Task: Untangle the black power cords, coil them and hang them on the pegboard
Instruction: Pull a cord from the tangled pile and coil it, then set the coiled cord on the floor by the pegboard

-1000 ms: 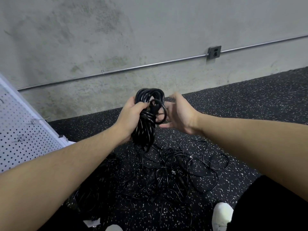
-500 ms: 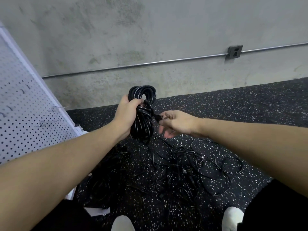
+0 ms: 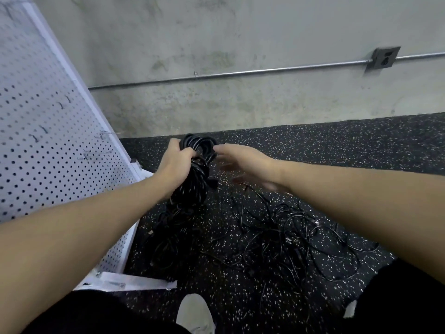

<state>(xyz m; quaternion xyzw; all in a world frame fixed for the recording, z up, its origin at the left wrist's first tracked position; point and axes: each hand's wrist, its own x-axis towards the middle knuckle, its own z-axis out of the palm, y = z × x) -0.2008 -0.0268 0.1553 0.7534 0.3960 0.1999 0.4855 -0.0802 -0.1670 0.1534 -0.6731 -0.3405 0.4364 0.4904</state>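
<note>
Head view: left hand (image 3: pixel 174 162) wrapped around a coiled cord bundle (image 3: pixel 196 169), fingers clamped on its upper part, held above the floor (image 3: pixel 337 145) near the wall. Right hand (image 3: pixel 248 165) just beside the bundle's top loop, fingers spread and loose, gripping nothing. Tangled cords (image 3: pixel 284 235) strewn on the floor below, well apart from the hands. Pegboard (image 3: pixel 43 131) leaning at the left, several hooks (image 3: pixel 106 135) bare. Probably coiling finished on this cord, hanging up next. Calls for carrying the bundle left and slipping its top loop over a free hook without loosening the wraps.
</note>
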